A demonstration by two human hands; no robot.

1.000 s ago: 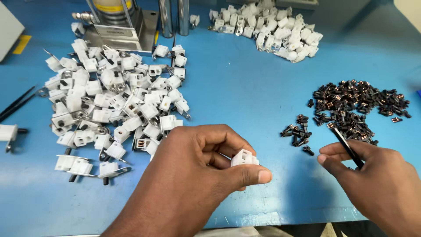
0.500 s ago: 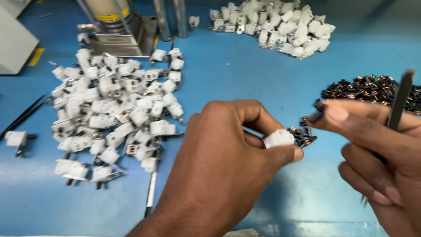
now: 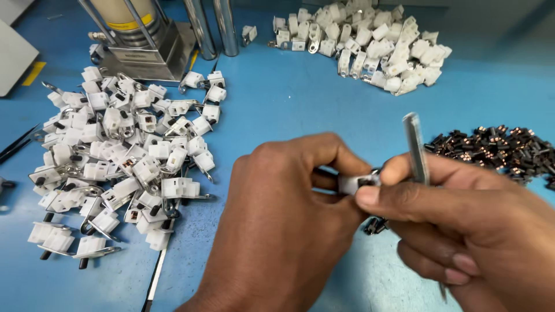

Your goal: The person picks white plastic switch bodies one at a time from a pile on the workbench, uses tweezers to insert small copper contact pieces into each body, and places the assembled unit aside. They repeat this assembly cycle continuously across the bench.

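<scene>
At the lower centre of the frame, the left hand curls knuckles-up, thumb and fingers pinched shut on a small white moulded-plastic connector block at mid-frame; the block's long axis runs roughly left to right, though blur hides which end leads. From the lower right, the right hand meets it, fingers closed around slim metal tweezers that stand nearly upright, their top end blurred. Below the hands, a few dark parts lie on the smooth blue tabletop. At left spreads a heap of white plastic blocks with bent metal tabs. At right lies a pile of small black and copper parts. Farthest, 1 more white pile and a steel press base.
</scene>
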